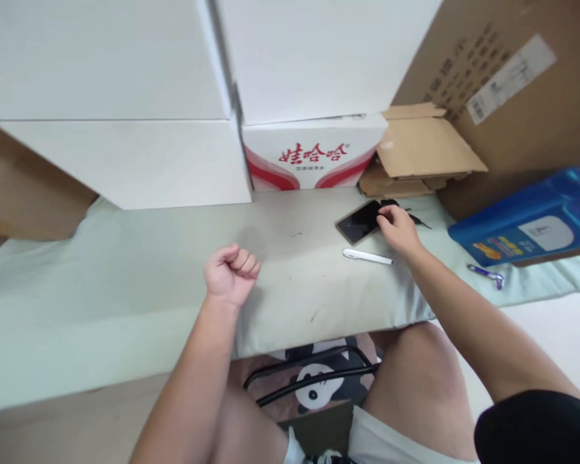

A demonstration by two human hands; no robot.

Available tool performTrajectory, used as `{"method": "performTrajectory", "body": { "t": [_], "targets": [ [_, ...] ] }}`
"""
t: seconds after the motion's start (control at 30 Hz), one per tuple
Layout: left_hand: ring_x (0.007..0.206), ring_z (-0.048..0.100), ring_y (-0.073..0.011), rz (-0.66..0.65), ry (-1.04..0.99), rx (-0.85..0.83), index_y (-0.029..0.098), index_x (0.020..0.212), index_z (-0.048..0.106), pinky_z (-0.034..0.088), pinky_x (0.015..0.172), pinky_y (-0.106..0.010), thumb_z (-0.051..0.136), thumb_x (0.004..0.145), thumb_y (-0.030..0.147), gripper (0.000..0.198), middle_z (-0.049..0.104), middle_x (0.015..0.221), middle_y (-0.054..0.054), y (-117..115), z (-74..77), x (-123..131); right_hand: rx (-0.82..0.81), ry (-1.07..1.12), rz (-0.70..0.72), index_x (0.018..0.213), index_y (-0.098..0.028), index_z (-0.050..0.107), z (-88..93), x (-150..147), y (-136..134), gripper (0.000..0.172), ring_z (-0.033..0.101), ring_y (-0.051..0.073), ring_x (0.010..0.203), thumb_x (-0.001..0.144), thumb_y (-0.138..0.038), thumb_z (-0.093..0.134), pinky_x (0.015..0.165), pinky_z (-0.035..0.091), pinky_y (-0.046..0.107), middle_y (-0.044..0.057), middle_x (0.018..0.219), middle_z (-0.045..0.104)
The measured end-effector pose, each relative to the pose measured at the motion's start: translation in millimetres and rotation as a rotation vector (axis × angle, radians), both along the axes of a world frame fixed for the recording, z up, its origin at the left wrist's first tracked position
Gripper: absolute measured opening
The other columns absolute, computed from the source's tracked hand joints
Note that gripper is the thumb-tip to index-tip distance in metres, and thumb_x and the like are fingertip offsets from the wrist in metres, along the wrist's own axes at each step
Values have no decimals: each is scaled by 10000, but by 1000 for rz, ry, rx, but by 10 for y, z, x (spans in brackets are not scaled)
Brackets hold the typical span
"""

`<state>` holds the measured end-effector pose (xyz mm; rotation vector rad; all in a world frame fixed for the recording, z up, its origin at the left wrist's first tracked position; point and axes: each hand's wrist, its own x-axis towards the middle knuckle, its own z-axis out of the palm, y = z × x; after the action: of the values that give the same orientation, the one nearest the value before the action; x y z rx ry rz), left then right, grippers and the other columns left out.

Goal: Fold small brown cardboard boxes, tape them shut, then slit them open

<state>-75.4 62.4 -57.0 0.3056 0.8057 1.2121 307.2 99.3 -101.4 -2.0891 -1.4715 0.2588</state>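
Note:
My left hand (231,272) rests as a closed fist on the pale green cloth (125,283) in the middle, with nothing showing in it. My right hand (399,228) reaches to the right, its fingers curled down on a small black object (391,203) at the edge of a dark phone (358,220) lying flat. What the fingers grip is partly hidden. A white pen (367,256) lies just in front of that hand.
White boxes (125,161) and a red-and-white printed carton (314,158) stand at the back. Folded cardboard (420,151) and a large brown box (512,84) fill the right. A blue package (531,219) and a purple razor (487,275) lie at the right.

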Motion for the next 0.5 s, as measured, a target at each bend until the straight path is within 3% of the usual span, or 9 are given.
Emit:
{"method": "performTrajectory", "body": {
  "t": [0.1,0.2,0.27,0.37,0.43,0.5],
  "targets": [
    [421,118,-83,-167,255,67,217,513,201,154,411,-246,574,718,232,426,94,499,76,67,-74,242,8,5,-13,991,-238,676,-4,218,12,269,629,323,1096,818,-342,499,1028,493,500,147,1077,700],
    [431,156,-75,-288,473,233,223,509,267,138,428,-243,612,720,328,419,174,484,76,207,-19,650,60,-44,-7,1018,-254,682,69,529,9,274,596,341,1175,866,-362,482,1070,458,499,149,1165,684],
    [451,188,-81,-359,642,419,225,510,295,151,452,-251,601,735,346,398,221,488,65,364,78,1052,68,-165,6,1015,-243,690,115,746,61,285,601,350,1162,887,-339,454,1034,472,496,159,1160,692],
    [506,307,-108,-503,1020,783,217,525,347,236,520,-272,536,831,334,379,339,510,31,692,222,1783,-131,-263,73,984,-207,721,139,1015,255,306,639,361,1090,885,-303,448,927,516,474,183,1121,726],
    [560,372,-126,-605,1286,992,209,564,388,281,575,-286,509,847,252,311,416,554,17,930,263,2268,-270,-295,123,1036,-187,741,128,1143,426,354,660,365,1079,901,-308,436,885,531,459,193,1152,742],
    [666,503,-159,-733,1521,1222,202,676,547,340,641,-303,554,818,188,143,594,685,-14,1138,240,2683,-335,-310,141,1122,-175,744,109,1242,590,416,670,366,1107,933,-318,402,889,536,454,199,1213,740]
  ]
}}
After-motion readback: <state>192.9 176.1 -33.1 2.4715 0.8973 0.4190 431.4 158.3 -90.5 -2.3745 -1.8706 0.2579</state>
